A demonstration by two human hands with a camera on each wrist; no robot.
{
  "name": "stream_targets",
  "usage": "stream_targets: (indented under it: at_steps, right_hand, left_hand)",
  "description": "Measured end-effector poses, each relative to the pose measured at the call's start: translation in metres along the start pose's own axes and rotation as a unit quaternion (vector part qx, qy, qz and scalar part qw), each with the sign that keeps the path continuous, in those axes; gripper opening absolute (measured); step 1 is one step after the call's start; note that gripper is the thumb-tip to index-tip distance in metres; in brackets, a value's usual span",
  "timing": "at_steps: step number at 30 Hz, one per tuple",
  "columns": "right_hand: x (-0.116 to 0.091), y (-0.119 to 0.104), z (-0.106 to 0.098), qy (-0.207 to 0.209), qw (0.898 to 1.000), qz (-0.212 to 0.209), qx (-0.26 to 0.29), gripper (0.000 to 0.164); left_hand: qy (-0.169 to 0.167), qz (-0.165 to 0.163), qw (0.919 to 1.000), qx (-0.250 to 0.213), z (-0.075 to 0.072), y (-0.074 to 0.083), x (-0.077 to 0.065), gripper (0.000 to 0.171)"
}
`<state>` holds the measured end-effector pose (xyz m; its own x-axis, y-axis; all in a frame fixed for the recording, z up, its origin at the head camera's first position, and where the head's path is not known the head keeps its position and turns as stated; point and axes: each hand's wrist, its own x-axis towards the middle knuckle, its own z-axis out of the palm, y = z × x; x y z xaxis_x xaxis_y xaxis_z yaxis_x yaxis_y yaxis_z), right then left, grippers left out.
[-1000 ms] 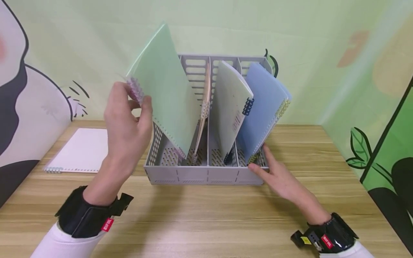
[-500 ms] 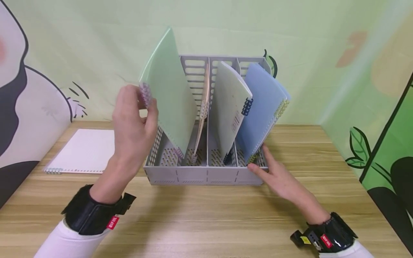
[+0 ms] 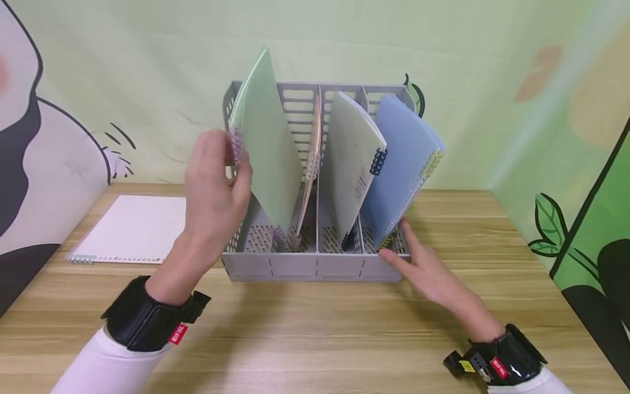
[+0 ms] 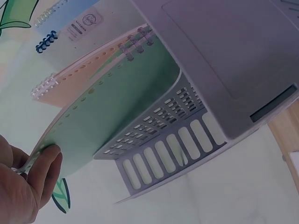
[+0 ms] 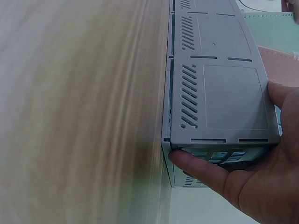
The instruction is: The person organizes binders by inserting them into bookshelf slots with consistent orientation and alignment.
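Observation:
Near its upper front corner, my left hand [image 3: 214, 189] pinches a green spiral notebook [image 3: 269, 148] by the purple binding. That notebook stands on edge, tilted leftward, in the left half of a grey file organizer [image 3: 295, 268]. In the left wrist view, the thumb and fingers [image 4: 50, 161] close on the green cover's edge. My right hand [image 3: 433, 273] grips the organizer's front right corner, one digit at the front rim and another low along the side [image 5: 201, 163]. A pink notebook [image 3: 308, 186], a pale grey-green notebook [image 3: 346, 169] and a blue notebook [image 3: 401, 164] stand to the right.
A white spiral notebook [image 3: 133, 227] lies flat on the wooden table [image 3: 305, 339] to the left, partly hidden by my left arm. Behind the organizer hangs a green printed backdrop [image 3: 344, 38].
My left hand has moved right with the upper corner of the green notebook, which now stands more upright and slightly lower. My right hand stays at the organizer's corner.

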<state>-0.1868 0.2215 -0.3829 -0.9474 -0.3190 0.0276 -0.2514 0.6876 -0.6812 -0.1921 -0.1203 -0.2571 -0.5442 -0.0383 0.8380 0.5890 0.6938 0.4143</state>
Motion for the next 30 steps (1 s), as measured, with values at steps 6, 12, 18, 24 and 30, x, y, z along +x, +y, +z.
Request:
stream_targets:
  at_steps: [6, 12, 18, 24, 30]
  right_hand:
    - [-0.001, -0.002, -0.001, -0.001, 1.000, 0.002, 0.002, 0.088]
    - [0.000, -0.001, 0.000, 0.000, 1.000, 0.000, -0.001, 0.090]
    - [-0.001, -0.001, -0.001, -0.001, 1.000, 0.000, -0.006, 0.089]
    - [-0.001, -0.001, -0.001, -0.003, 1.000, 0.002, -0.007, 0.091]
    - [-0.001, -0.001, -0.001, -0.004, 1.000, 0.003, -0.003, 0.091]
  left_hand:
    - [-0.016, -0.004, 0.9998, 0.006, 0.004, -0.002, 0.001, 0.008]
    - [-0.035, -0.007, 0.9993, 0.012, 0.007, -0.003, 0.002, 0.009]
    - [-0.037, -0.008, 0.9992, 0.015, 0.012, -0.005, 0.003, 0.010]
    - [-0.039, -0.007, 0.9992, 0.012, 0.015, -0.008, 0.003, 0.014]
    - [-0.054, -0.009, 0.9982, 0.024, 0.017, -0.008, 0.002, 0.016]
